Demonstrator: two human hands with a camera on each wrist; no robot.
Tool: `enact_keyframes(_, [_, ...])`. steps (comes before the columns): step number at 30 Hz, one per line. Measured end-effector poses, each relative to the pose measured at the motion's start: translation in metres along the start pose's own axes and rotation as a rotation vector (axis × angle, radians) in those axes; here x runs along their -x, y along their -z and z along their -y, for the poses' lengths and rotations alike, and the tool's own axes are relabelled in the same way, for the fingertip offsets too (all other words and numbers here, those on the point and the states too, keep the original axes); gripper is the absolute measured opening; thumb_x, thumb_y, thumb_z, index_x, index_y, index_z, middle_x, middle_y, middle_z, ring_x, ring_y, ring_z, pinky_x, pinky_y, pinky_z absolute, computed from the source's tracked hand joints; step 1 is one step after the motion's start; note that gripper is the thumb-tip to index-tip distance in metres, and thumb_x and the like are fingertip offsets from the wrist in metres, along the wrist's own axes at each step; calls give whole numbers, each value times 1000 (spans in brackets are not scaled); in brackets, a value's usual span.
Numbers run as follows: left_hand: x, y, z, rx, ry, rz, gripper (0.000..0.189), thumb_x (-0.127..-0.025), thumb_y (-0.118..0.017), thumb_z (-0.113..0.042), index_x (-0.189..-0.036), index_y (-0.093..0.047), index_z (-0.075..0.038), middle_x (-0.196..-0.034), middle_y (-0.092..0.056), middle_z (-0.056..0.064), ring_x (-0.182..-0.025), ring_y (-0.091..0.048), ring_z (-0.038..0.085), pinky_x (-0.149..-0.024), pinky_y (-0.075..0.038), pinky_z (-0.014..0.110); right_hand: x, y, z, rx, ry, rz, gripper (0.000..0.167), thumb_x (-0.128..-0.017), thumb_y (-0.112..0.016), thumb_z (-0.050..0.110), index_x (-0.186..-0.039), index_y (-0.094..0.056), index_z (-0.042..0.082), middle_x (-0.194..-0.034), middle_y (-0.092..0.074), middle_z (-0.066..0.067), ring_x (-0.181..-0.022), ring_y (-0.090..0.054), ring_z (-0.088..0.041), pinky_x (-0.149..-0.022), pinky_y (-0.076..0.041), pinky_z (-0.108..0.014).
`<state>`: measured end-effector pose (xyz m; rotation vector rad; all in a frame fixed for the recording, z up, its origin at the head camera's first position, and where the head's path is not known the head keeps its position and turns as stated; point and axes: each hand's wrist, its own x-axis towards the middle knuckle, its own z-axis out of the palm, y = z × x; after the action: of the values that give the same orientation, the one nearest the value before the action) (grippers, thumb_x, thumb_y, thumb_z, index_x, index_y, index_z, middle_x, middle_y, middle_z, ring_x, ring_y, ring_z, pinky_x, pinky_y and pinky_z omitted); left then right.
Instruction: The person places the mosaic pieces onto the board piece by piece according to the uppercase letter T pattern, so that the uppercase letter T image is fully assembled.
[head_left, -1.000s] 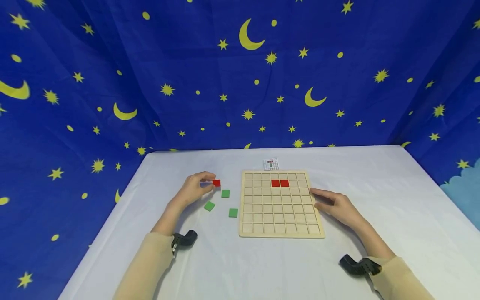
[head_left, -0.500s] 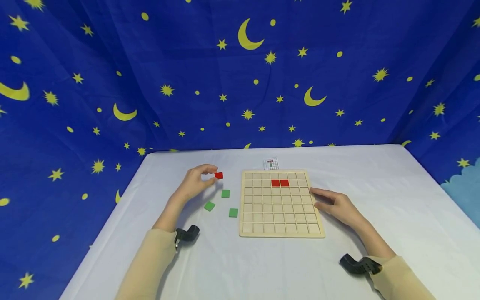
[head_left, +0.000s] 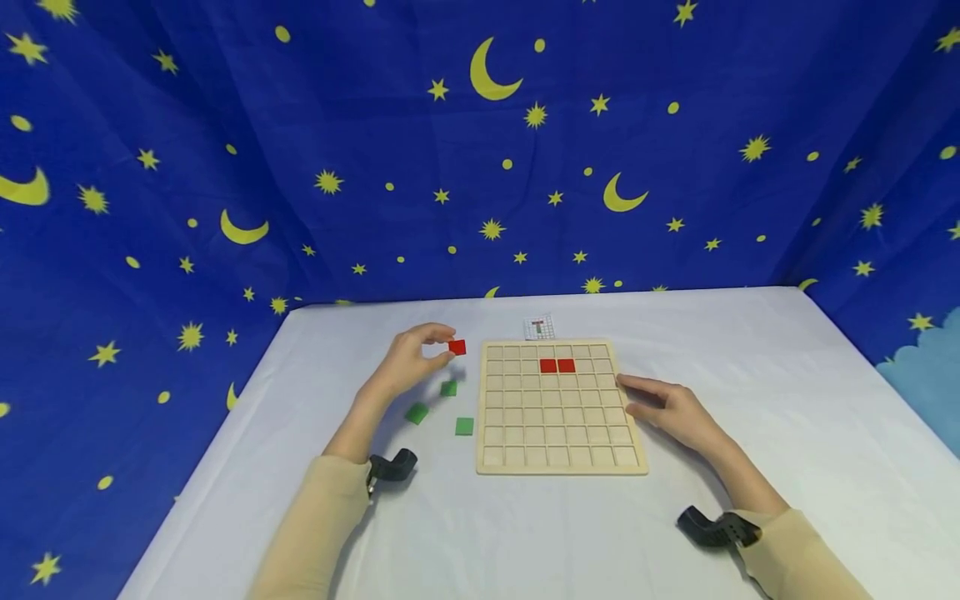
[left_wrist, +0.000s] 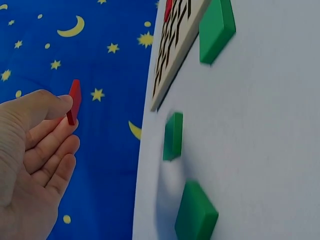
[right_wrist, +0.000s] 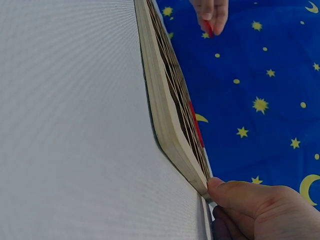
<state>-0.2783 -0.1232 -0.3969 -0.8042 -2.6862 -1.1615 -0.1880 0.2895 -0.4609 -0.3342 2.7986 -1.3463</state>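
Observation:
Between thumb and fingertips my left hand (head_left: 411, 360) pinches a red square tile (head_left: 457, 347), raised over the table to the left of the board. In the left wrist view that tile (left_wrist: 74, 102) shows nearly edge-on. A wooden grid board (head_left: 562, 417) lies flat, bearing two red tiles (head_left: 557, 366) side by side in its second row from the back. Against the board's right edge rest the thumb and index fingertip of my right hand (head_left: 675, 410), spread apart. In the right wrist view its thumb (right_wrist: 240, 195) touches a corner of the board.
Several green tiles lie left of the board: one nearer the back (head_left: 448, 389), one turned at an angle (head_left: 417, 413) and one close to the board (head_left: 465, 427). Behind it sits a small printed grid card (head_left: 538, 327). A blue star-patterned curtain (head_left: 420, 133) stands behind the table.
My left hand has lifted the red tile off the table and carried it right and slightly back, toward the board. The right hand keeps its place at the board's edge.

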Motion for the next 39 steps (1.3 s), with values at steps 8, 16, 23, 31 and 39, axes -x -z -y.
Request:
enact_keyframes(8, [-5,-10,-11,-25,-15,14,34,-85,-71,-12,-117,-63,-2,-110,-65,9,-104,-58,26,-92,-45,46,-2,0,1,15,16,3,48,-88,-68,20,-133,-55,8,-136,-51,-10,-130,-38,-35,-104,-31,-52])
enact_keyframes(16, [-19,-21,-22,-9,-47,47,34,-85,-70,-12,-118,-63,-4,-110,-65,7,-103,-57,24,-93,-46,45,-2,1,0,19,22,-10,48,-88,-68,22,-132,-55,7,-135,-52,-12,-129,-38,-37,-104,-31,-53])
enact_keyframes(23, [-32,-36,-31,5,-82,77,34,-87,-68,-13,-119,-62,-1,-111,-64,8,-103,-57,23,-92,-46,42,0,-1,0,14,5,-11,50,-88,-68,23,-133,-54,7,-136,-51,-11,-130,-37,-37,-104,-30,-54])
enact_keyframes(31, [-43,-51,-42,61,-80,103,32,-87,-68,-13,-118,-63,-3,-110,-65,8,-103,-58,23,-93,-46,44,0,-1,0,21,21,-11,49,-88,-68,23,-133,-54,6,-135,-52,-11,-129,-38,-37,-104,-31,-54])
enact_keyframes(39, [-49,-64,-48,72,-86,130,35,-88,-67,-13,-120,-61,-3,-111,-65,6,-106,-57,21,-93,-45,35,0,-1,0,16,32,-7,49,-88,-68,22,-133,-55,6,-135,-52,-12,-129,-39,-36,-103,-32,-53])
